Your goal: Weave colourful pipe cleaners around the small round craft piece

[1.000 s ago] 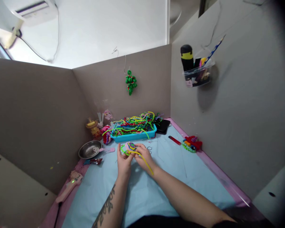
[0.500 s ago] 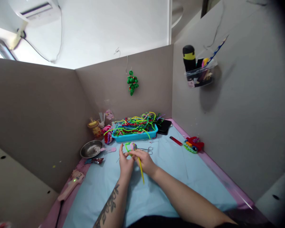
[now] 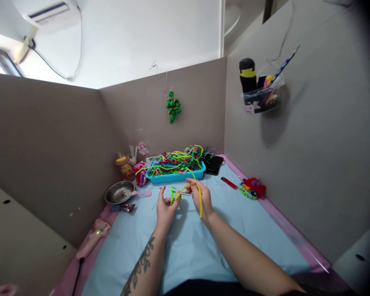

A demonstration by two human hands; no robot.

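Note:
My left hand (image 3: 167,209) is closed on a small piece of bent pipe cleaners (image 3: 173,195), bright green with some pink. A yellow pipe cleaner (image 3: 200,201) runs from that piece up to my right hand (image 3: 202,196), which pinches it. Its free end hangs down over the back of the right hand. Behind the hands, the scissors (image 3: 187,194) lie on the blue table cover, mostly hidden by my right hand. Beyond them stands a light blue tray (image 3: 175,177) heaped with pipe cleaners (image 3: 172,160) in many colours.
At left are a metal bowl (image 3: 119,193), a wrapper (image 3: 123,208) and a pink glue gun (image 3: 94,240). A red cutter (image 3: 229,183), a colourful pipe-cleaner piece (image 3: 252,189) and a black phone-like object (image 3: 213,165) lie at right. Grey partitions (image 3: 197,107) enclose the table.
My right hand has moved up and to the right, away from my left hand, drawing the yellow pipe cleaner with it. The green piece has turned in my left hand.

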